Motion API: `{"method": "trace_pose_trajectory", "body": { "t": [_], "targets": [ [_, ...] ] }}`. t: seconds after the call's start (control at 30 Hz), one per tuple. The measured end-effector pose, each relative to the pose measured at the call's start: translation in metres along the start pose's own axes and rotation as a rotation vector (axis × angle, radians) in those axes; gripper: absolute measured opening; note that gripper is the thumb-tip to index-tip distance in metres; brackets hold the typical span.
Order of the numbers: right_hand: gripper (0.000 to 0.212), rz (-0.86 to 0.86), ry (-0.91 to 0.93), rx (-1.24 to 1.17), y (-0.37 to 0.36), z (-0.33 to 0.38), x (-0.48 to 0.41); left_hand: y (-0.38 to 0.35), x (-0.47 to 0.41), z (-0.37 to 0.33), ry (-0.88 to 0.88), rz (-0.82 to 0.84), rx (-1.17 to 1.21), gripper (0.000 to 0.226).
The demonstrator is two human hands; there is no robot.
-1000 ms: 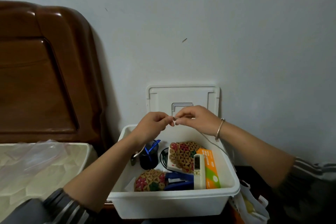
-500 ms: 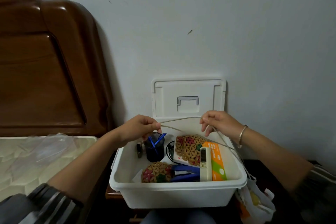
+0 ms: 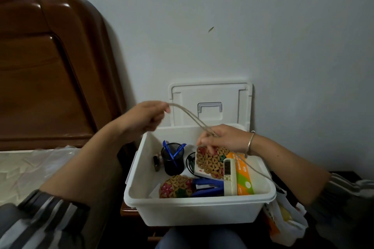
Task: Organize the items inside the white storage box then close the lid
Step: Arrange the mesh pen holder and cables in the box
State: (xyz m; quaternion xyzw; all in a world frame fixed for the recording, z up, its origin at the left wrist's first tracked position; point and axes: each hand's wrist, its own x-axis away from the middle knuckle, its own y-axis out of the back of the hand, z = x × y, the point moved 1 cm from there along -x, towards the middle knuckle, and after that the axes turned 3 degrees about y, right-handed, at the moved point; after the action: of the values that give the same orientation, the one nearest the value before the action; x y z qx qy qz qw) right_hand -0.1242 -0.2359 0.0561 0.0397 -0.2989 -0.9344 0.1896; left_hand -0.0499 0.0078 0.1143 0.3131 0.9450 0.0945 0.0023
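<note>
The white storage box [image 3: 194, 211] stands open on a low stand in front of me. Its lid [image 3: 232, 95] leans upright against the wall behind it. A thin pale cord [image 3: 190, 116] runs doubled between my hands. My left hand [image 3: 146, 118], raised above the box's far left corner, pinches one end. My right hand [image 3: 224, 137] grips the cord over the box's back edge, and the rest trails off over the right rim. In the box lie a black mesh pen cup [image 3: 172, 158], two woven coasters [image 3: 212, 162], a white remote [image 3: 229, 177], an orange-green carton [image 3: 243, 178] and a blue stapler [image 3: 208, 187].
A brown wooden headboard [image 3: 50, 70] fills the left, with a plastic-wrapped mattress [image 3: 36, 168] below it. A white plastic bag [image 3: 287, 222] hangs at the box's right side. The grey wall stands right behind the lid.
My hands have drawn apart along the cord: the left rose up and left, the right dropped toward the box's back edge. The cord now slopes down to the right.
</note>
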Motion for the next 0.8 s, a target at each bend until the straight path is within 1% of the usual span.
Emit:
{"method": "trace_pose_trajectory", "body": {
  "t": [0.1, 0.23, 0.3, 0.33, 0.4, 0.43, 0.5, 0.57, 0.7, 0.8],
  "targets": [
    [0.030, -0.125, -0.009, -0.167, 0.004, -0.013, 0.005, 0.037, 0.000, 0.006, 0.028, -0.210, 0.356, 0.030],
    [0.032, -0.191, -0.100, -0.395, 0.014, -0.038, 0.014, 0.080, 0.010, 0.035, 0.141, -0.475, 0.754, 0.035],
    [0.032, -0.165, -0.147, -0.405, 0.018, -0.047, 0.018, 0.093, 0.015, 0.049, 0.162, -0.611, 0.901, 0.036],
    [0.031, -0.126, -0.169, -0.383, 0.020, -0.050, 0.020, 0.097, 0.017, 0.054, 0.164, -0.664, 0.961, 0.036],
    [0.030, -0.025, -0.192, -0.368, 0.021, -0.051, 0.022, 0.098, 0.019, 0.061, 0.157, -0.735, 1.047, 0.036],
    [0.028, 0.007, -0.190, -0.399, 0.021, -0.050, 0.021, 0.097, 0.019, 0.062, 0.152, -0.759, 1.073, 0.036],
    [0.024, 0.004, -0.176, -0.529, 0.020, -0.044, 0.018, 0.088, 0.017, 0.064, 0.155, -0.774, 1.088, 0.036],
    [0.020, -0.083, -0.153, -0.683, 0.017, -0.036, 0.012, 0.071, 0.012, 0.063, 0.177, -0.722, 1.062, 0.037],
    [0.018, -0.293, -0.100, -0.844, 0.001, -0.016, -0.007, 0.018, -0.004, 0.057, 0.254, -0.514, 0.916, 0.036],
    [0.018, -0.367, -0.099, -0.914, -0.016, -0.002, -0.021, -0.022, -0.011, 0.055, 0.325, -0.390, 0.722, 0.032]
  ]
}}
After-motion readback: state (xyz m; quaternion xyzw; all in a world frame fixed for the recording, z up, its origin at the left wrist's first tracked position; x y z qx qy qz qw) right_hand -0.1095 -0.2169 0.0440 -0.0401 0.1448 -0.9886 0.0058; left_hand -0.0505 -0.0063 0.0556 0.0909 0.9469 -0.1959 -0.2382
